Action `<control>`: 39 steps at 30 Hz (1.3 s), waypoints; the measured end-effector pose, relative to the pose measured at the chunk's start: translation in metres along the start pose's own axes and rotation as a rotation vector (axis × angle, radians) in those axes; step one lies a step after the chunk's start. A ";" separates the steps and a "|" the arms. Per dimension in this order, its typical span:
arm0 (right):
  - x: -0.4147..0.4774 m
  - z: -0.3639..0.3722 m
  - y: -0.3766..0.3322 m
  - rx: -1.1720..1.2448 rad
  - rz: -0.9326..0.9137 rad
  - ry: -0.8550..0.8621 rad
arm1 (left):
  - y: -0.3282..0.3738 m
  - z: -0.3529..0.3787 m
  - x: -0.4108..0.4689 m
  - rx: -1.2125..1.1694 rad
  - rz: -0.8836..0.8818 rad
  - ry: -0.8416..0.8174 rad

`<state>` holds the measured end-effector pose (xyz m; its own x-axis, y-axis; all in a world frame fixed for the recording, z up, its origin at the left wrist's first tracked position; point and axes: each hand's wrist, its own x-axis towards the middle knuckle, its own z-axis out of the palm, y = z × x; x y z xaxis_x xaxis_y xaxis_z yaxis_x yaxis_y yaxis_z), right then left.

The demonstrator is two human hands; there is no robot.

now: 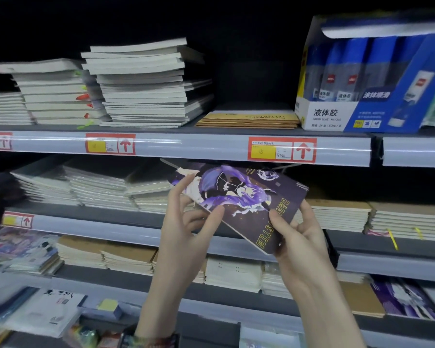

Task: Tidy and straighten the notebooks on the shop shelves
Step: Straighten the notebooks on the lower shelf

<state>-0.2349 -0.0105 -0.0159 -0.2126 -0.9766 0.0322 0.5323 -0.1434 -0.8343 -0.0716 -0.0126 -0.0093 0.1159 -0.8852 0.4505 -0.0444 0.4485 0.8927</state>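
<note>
Notebook: purple notebook, held in the air before the middle shelf, tilted, far edge up near the shelf rail above.
Left hand: left hand grasps the left end, thumb on the cover, fingers curled behind.
Right hand: right hand grasps the lower right corner, thumb across the yellow lettering.
Looks: dark cover, purple-haired cartoon figure, yellow title along one edge. Thin, flat, rounded corners, no damage that I can see.
Done: brown stacks right of the fingers sit fairly square.
Left to do: white stacks above and left of the fingers lean and fan out. Wrapped stacks left of the fingers slump sideways. The notebook has no place yet.
Possible home: purple covers below and right of the fingers look alike.
Progress: early, my guess.
</note>
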 end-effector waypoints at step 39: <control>-0.185 0.083 0.063 -0.765 -0.199 -0.145 | 0.006 -0.200 -0.090 0.306 -0.090 -0.423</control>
<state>-0.0942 0.1481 -0.0291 -0.1075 -0.9630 0.2471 -0.2242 -0.2186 -0.9497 0.1162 0.0943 -0.0470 -0.2755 -0.9192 0.2813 -0.3473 0.3680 0.8625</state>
